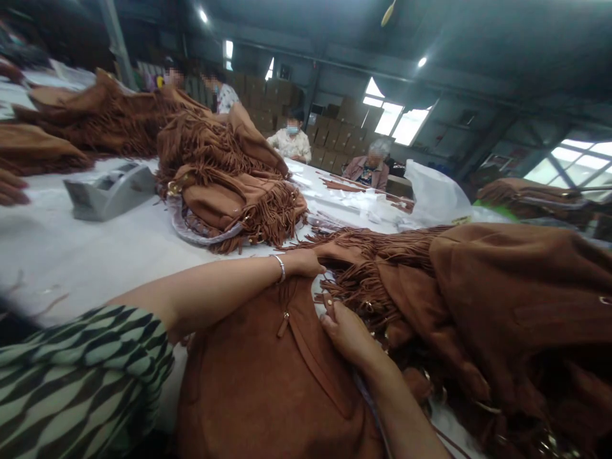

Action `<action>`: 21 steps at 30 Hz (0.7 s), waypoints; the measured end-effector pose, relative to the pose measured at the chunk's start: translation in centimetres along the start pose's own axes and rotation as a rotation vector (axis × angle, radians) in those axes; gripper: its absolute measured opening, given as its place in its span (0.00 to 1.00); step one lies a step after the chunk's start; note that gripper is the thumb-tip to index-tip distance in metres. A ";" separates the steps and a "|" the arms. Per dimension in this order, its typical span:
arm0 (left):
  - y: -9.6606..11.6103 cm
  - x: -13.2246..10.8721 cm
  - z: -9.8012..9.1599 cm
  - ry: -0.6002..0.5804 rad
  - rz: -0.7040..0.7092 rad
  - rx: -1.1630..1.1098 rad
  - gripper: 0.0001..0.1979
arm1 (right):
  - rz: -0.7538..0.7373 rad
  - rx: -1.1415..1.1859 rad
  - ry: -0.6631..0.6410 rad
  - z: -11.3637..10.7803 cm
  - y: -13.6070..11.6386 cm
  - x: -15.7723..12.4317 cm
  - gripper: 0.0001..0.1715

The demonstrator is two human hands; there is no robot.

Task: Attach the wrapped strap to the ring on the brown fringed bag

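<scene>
A brown suede-look bag [268, 382] lies in front of me, with a zipper pull [284, 325] and a long slit-like seam on its face. My left hand [306, 262], wearing a silver bracelet [280, 269], reaches across the bag and is closed at its top edge; its fingertips are partly hidden. My right hand [347, 331] pinches a small brown tab [329, 302] with a metal stud, at the bag's upper right edge. Both hands are close together.
Fringed brown bags [234, 204] are piled beyond my hands, and more bags [516, 306] crowd the right side. A grey tape dispenser [109, 191] stands on the white table [119, 248]. Another person's hand [12, 188] shows at far left. Several people sit or stand farther back.
</scene>
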State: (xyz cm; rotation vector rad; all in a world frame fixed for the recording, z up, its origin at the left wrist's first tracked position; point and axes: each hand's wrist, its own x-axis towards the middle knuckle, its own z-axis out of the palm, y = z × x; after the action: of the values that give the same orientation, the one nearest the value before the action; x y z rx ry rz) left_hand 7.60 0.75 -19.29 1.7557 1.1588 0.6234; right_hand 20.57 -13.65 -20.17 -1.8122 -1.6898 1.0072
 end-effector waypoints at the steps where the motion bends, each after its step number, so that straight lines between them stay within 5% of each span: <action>1: -0.2 0.4 0.3 -0.012 0.005 -0.013 0.11 | 0.014 0.073 -0.022 0.0 0.1 0.0 0.09; 6: -0.6 -0.6 0.3 -0.051 0.088 -0.070 0.06 | 0.071 0.506 -0.133 -1.1 0.2 -0.4 0.18; 12: 2.0 -5.7 -0.1 -0.138 0.316 -0.100 0.19 | 0.043 0.863 -0.085 -3.4 -0.2 -0.9 0.22; 17: 2.4 -8.5 1.0 -0.026 0.462 0.258 0.17 | -0.037 0.995 -0.077 -4.9 -0.9 -2.8 0.21; 21: 2.0 -9.7 1.9 0.047 0.515 0.451 0.17 | -0.088 0.886 0.096 -4.4 -1.6 -3.5 0.21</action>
State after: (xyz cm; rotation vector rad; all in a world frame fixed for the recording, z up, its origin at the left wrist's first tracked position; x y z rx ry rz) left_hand 5.82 -9.09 -17.71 2.4757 0.9211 0.7439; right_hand 23.01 -16.20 -15.49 -1.1574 -0.9872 1.3170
